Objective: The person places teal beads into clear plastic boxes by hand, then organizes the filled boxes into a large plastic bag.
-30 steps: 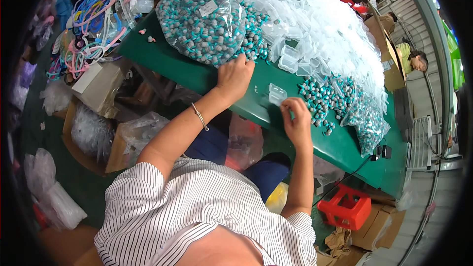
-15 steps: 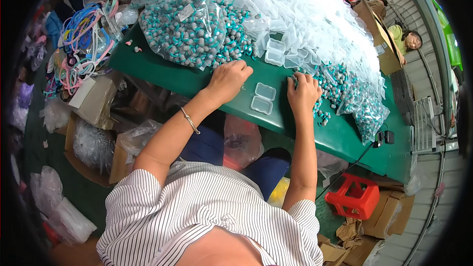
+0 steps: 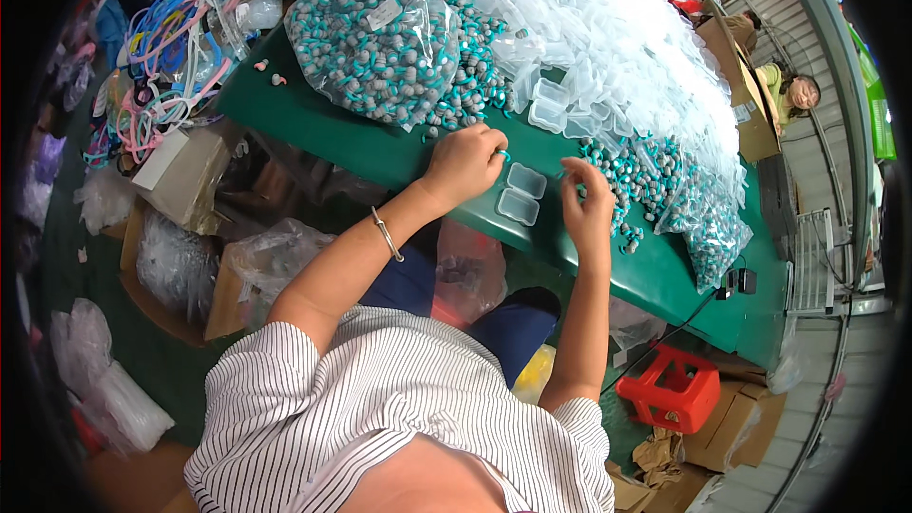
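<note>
An open clear plastic case (image 3: 522,194), two shallow halves side by side, lies on the green tabletop between my hands. My left hand (image 3: 465,163), to the left of the case, is closed in a pinch; a bit of teal shows at its fingertips, from a small grey-and-teal piece (image 3: 503,154). My right hand (image 3: 588,198), fingers curled, hovers just right of the case; what it holds, if anything, is too small to make out. Beside it spreads a loose pile of the same pieces (image 3: 638,173). A clear bag of them (image 3: 375,47) sits beyond my left hand.
A large heap of clear plastic cases (image 3: 608,47) covers the table's far side. Another bag of pieces (image 3: 705,233) lies at the right, near a black plug adapter (image 3: 739,282). A red stool (image 3: 670,389) stands below the right edge. Colourful bands (image 3: 171,66) hang at the left.
My right hand has drawn back from the loose pile toward the case. My left hand has come away from the pieces near the bag, with teal now showing at its fingertips. The view has shifted slightly.
</note>
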The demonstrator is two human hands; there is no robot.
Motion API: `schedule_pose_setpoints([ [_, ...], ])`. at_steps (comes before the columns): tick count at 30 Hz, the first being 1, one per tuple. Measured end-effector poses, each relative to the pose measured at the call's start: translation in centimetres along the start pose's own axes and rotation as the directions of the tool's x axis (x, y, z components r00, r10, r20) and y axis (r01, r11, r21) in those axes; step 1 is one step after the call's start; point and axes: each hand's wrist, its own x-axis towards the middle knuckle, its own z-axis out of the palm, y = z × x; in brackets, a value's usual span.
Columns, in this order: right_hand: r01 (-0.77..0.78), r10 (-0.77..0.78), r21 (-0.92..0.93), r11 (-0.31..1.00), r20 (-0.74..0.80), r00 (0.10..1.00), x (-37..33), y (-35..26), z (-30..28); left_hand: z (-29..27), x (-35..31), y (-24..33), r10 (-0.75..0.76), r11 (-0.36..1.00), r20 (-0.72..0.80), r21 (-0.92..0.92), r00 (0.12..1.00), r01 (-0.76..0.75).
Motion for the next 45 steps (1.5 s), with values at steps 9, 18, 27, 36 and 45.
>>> schedule_pose_setpoints([
  [9, 0.011, -0.026, 0.062, 0.998, 0.238, 0.971, -3.9, -3.6, 0.5, 0.7, -3.9, 3.3, 0.077, 0.990, 0.064, -0.124, 0.995, -0.068],
  [18, -0.050, 0.048, 0.016, 0.999, 0.067, 0.997, -2.1, -2.4, 0.4, -0.4, -4.2, 4.2, 0.083, 0.994, 0.147, -0.081, 0.986, -0.072],
  [27, 0.014, -0.021, 0.080, 0.997, 0.090, 0.996, -1.7, -0.4, 0.6, -0.8, -4.2, 4.1, 0.096, 0.995, 0.215, -0.025, 0.972, -0.092],
  [36, 0.147, -0.180, 0.188, 0.971, 0.171, 0.969, -4.5, -1.0, 0.3, 0.1, -3.9, 3.0, 0.244, 0.967, 0.255, 0.009, 0.936, -0.255],
  [45, -0.146, -0.076, 0.474, 0.868, 0.419, 0.905, -2.0, -0.5, 0.1, -0.2, -4.3, 2.6, 0.205, 0.971, 0.094, -0.143, 0.974, -0.191],
])
